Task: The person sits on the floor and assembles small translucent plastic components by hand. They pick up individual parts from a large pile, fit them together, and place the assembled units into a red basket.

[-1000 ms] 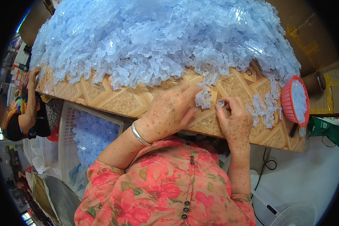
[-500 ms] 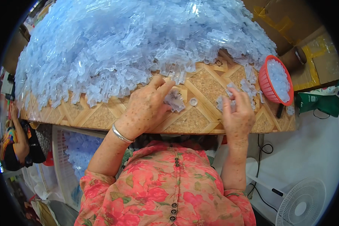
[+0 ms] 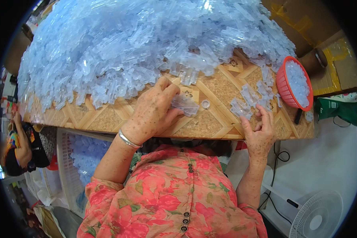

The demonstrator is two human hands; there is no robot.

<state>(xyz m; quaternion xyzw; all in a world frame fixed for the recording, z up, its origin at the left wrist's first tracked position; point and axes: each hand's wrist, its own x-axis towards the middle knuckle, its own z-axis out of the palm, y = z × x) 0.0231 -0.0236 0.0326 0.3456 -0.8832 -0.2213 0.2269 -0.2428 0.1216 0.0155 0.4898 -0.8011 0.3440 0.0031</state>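
A clear bluish plastic piece, flat and rectangular, is pinched at its left end between the thumb and fingers of my left hand. Just above the tabletop's near edge, my right hand has its thumb and fingers apart, with nothing visible between them. Several similar loose pieces lie just beyond its fingertips. A small clear ring-shaped cap rests on the table between my hands. Beyond them rises a large heap of clear plastic pieces, its near edge close to my left fingers.
A red plastic basket full of small translucent parts stands at the table's right. Cardboard boxes are behind it. Below the wood-patterned table are a white crate at left and a white fan at right. Another person's arm shows far left.
My right hand has drawn back toward the table's near edge, away from the loose pieces, which now show more fully. My left hand keeps hold of its plastic piece, now showing more plainly.
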